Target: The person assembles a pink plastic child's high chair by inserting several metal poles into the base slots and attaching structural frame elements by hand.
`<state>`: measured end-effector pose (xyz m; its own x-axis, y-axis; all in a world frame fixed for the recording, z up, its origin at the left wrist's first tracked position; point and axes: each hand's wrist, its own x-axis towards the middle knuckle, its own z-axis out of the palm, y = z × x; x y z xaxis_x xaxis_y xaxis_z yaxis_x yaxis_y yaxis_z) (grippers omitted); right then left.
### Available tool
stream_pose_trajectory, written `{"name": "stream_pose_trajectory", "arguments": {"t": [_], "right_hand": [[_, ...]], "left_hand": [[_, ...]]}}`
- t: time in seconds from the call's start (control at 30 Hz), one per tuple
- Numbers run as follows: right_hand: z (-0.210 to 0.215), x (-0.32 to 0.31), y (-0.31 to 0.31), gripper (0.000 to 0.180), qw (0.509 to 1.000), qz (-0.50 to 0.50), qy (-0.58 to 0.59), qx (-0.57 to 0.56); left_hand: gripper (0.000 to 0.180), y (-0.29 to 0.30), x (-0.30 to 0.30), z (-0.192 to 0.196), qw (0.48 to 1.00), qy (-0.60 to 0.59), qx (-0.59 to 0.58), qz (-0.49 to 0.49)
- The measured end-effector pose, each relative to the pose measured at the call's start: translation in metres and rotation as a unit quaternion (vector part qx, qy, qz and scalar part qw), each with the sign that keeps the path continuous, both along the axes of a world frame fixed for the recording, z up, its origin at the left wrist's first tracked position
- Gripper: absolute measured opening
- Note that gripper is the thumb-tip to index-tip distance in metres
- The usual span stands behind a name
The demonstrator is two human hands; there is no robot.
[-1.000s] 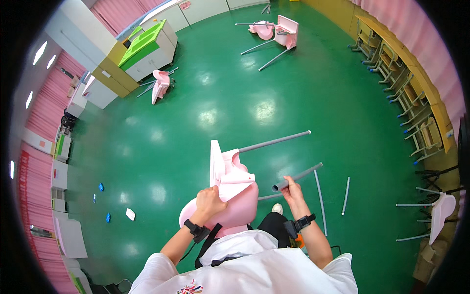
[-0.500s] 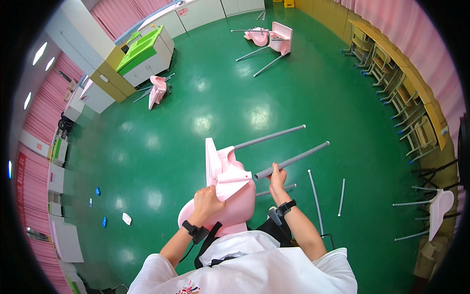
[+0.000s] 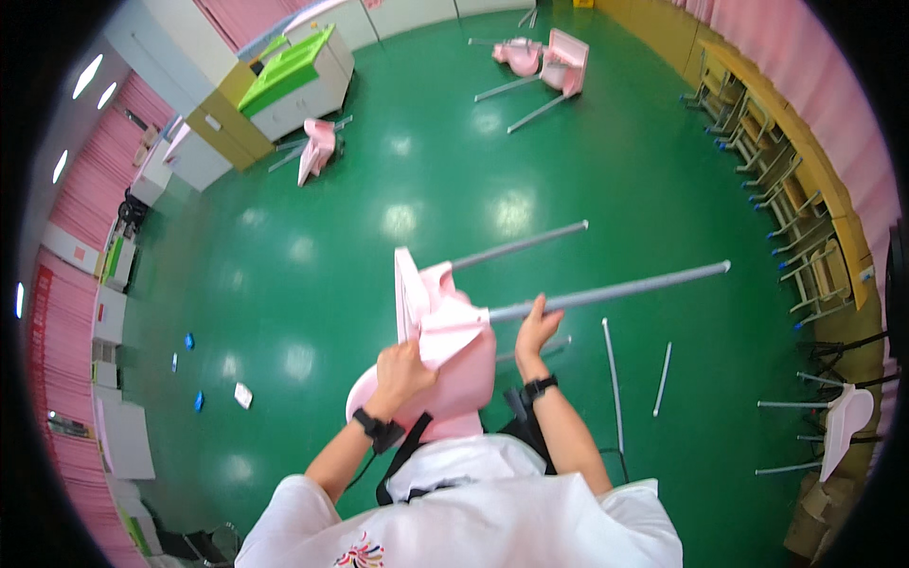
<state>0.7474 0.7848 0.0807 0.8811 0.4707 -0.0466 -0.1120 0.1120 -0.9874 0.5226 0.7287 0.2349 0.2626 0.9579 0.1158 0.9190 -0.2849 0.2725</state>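
A pink plastic high chair seat [image 3: 464,383] lies tipped over in front of me. My left hand [image 3: 405,371] is closed on its edge. My right hand [image 3: 538,328] is closed around a long grey tube leg [image 3: 630,289], the thumb lying along it. The near end of this leg meets a socket in the pink underside; how far it goes in, I cannot tell. Another grey leg [image 3: 521,244] sticks out from the seat's far corner. A further leg [image 3: 549,349] shows partly behind my right wrist.
Two loose tubes, a longer one [image 3: 614,388] and a shorter one [image 3: 662,381], lie right on the green floor. Similar pink chairs stand or lie at far left [image 3: 318,150], far back [image 3: 566,66] and right [image 3: 845,426]. Small blue packets [image 3: 199,400] lie left. Wooden chairs [image 3: 827,272] line the right wall.
The leg in my right hand has swung into line with the socket, its near end moving from beside the seat up against it. My left hand keeps its hold on the seat.
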Motion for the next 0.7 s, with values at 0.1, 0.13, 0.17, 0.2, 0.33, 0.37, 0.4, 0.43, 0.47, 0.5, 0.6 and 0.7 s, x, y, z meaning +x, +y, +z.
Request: {"name": "stream_pose_trajectory", "arguments": {"t": [0.1, 0.13, 0.17, 0.2, 0.33, 0.37, 0.4, 0.43, 0.47, 0.5, 0.6, 0.7], "right_hand": [[0.041, -0.043, -0.003, 0.03, 0.992, 0.08, -0.053, -0.082], [0.046, -0.049, -0.001, 0.031, 0.994, 0.075, 0.079, 0.022], [0.037, -0.049, -0.004, 0.031, 0.991, 0.092, 0.091, 0.046], [0.03, -0.052, -0.006, 0.03, 0.992, 0.085, 0.081, 0.048], [0.032, -0.071, -0.023, 0.032, 0.987, 0.128, 0.085, 0.05], [0.035, -0.073, -0.019, 0.032, 0.981, 0.141, 0.116, 0.058], [0.043, -0.075, -0.016, 0.032, 0.975, 0.155, 0.147, 0.064], [0.057, -0.076, -0.014, 0.034, 0.972, 0.164, 0.161, 0.043], [0.05, -0.084, -0.032, 0.036, 0.97, 0.179, 0.16, 0.02], [0.042, -0.08, -0.028, 0.038, 0.972, 0.183, 0.147, 0.017], [0.02, -0.083, -0.028, 0.044, 0.963, 0.214, 0.16, -0.028], [0.027, -0.055, -0.041, 0.051, 0.937, 0.314, 0.0, -0.15]], "left_hand": [[0.028, -0.004, -0.023, 0.011, 0.999, 0.024, -0.008, 0.024], [0.027, -0.002, -0.021, 0.007, 0.999, 0.014, -0.019, 0.026], [0.027, -0.001, -0.019, 0.004, 0.999, 0.003, -0.03, 0.028], [0.026, -0.001, -0.017, 0.0, 0.999, -0.004, -0.031, 0.022], [0.032, -0.009, -0.028, 0.0, 0.999, 0.015, -0.032, 0.012], [0.031, -0.001, -0.03, 0.0, 1.0, 0.015, -0.017, 0.014], [0.03, -0.001, -0.03, 0.001, 1.0, 0.015, -0.003, 0.016], [0.03, -0.012, -0.032, 0.002, 1.0, 0.014, -0.008, 0.024], [0.033, -0.024, -0.033, 0.006, 0.999, 0.019, -0.035, 0.032], [0.036, -0.007, -0.023, 0.006, 0.999, 0.016, -0.044, 0.026], [0.048, -0.002, -0.017, -0.009, 0.999, 0.031, -0.022, 0.004], [0.047, -0.004, -0.022, -0.014, 1.0, 0.022, -0.012, 0.005]]}}
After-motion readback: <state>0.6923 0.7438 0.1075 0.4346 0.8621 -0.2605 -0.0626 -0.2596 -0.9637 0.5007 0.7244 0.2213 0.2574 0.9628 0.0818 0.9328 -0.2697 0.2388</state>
